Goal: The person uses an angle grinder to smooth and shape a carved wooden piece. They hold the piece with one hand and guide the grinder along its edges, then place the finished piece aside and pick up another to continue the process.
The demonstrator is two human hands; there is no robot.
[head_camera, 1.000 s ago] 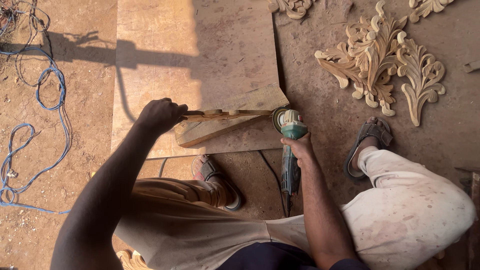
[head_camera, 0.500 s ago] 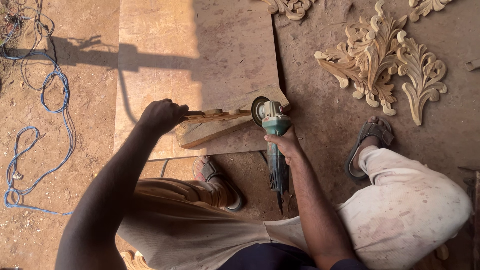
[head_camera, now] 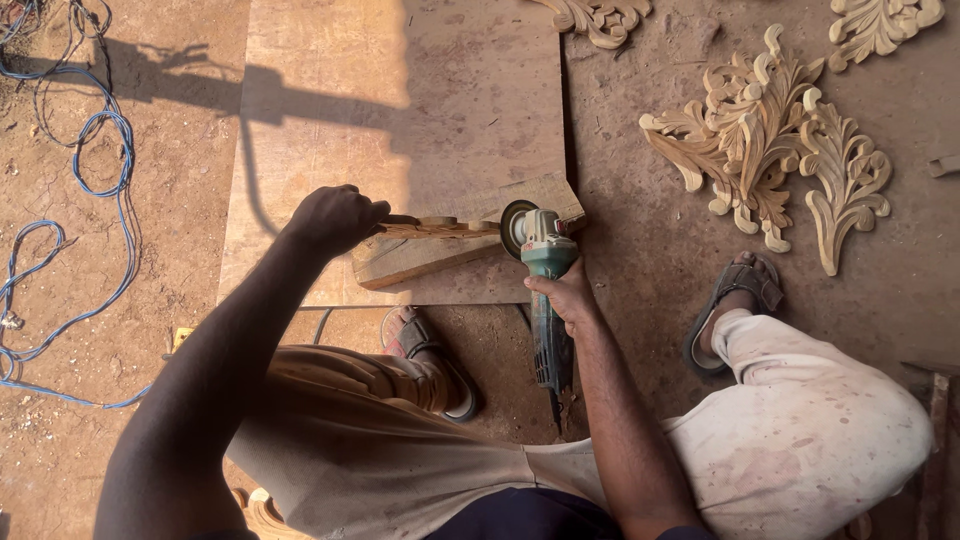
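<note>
My left hand (head_camera: 335, 218) grips one end of a thin carved wooden piece (head_camera: 440, 228) held on edge over a wooden block (head_camera: 455, 245). My right hand (head_camera: 565, 296) holds a green angle grinder (head_camera: 545, 270) by its body. The grinder's disc (head_camera: 517, 228) is right at the free end of the carved piece. Both rest over a large flat board (head_camera: 400, 110) on the ground.
Finished carved leaf ornaments (head_camera: 770, 150) lie on the dirt at the right, more (head_camera: 600, 15) at the top edge. A blue cable (head_camera: 95, 160) loops on the ground at the left. My sandalled feet (head_camera: 735, 300) flank the board's near edge.
The grinder has moved left along the block, from past its right end to the tip of the carved piece. My left hand has kept its grip in place.
</note>
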